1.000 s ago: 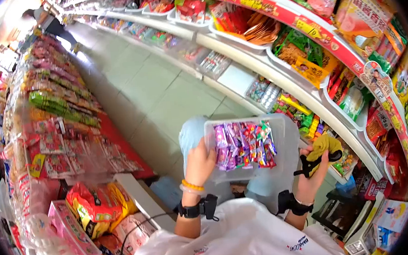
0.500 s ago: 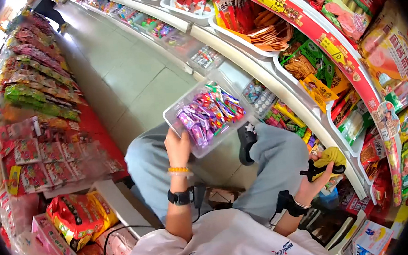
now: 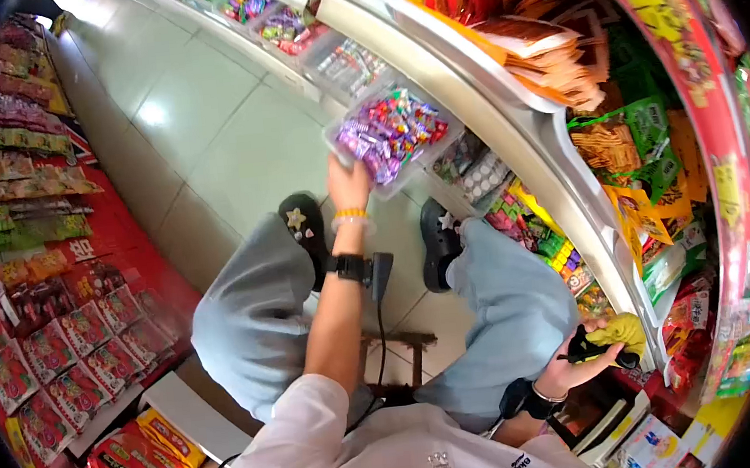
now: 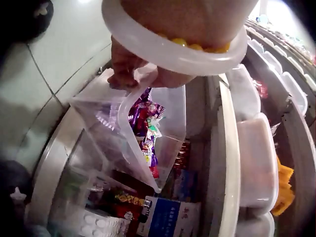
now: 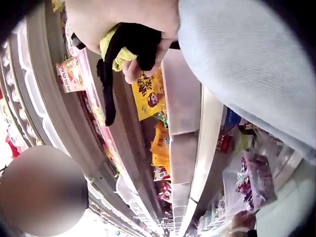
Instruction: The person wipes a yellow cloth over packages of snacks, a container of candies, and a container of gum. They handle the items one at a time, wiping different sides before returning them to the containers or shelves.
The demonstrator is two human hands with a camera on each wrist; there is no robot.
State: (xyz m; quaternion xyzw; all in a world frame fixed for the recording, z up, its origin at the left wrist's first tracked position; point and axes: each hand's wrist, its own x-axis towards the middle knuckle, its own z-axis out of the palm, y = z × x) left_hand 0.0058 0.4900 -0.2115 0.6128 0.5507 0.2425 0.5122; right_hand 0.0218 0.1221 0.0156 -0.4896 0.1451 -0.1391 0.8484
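Note:
My left hand (image 3: 348,182) grips the near rim of a clear plastic bin (image 4: 123,113), thumb and fingers at its edge. Small wrapped candies (image 3: 396,128), mostly purple with red and green ones, lie inside. The bin is over the bottom shelf, between other bins; in the left wrist view it tilts there. At the far right of the head view, my right hand (image 3: 577,366) holds a crumpled yellow cloth (image 3: 621,335) with black parts, close to the shelf front. A black strap (image 5: 109,94) hangs from it in the right wrist view.
Clear bins of sweets (image 3: 287,28) line the bottom shelf, with packs of round white pieces (image 3: 483,180) nearby. White trays (image 3: 466,49) of snack bags stand above. Packaged snacks (image 3: 66,354) fill the left rack. My knees (image 3: 249,327) flank the low work area on the tiled floor (image 3: 231,148).
The left hand has carried the candy bin from above the lap, forward to the bottom shelf. The right hand still holds the yellow cloth. The head view has turned toward the shelf.

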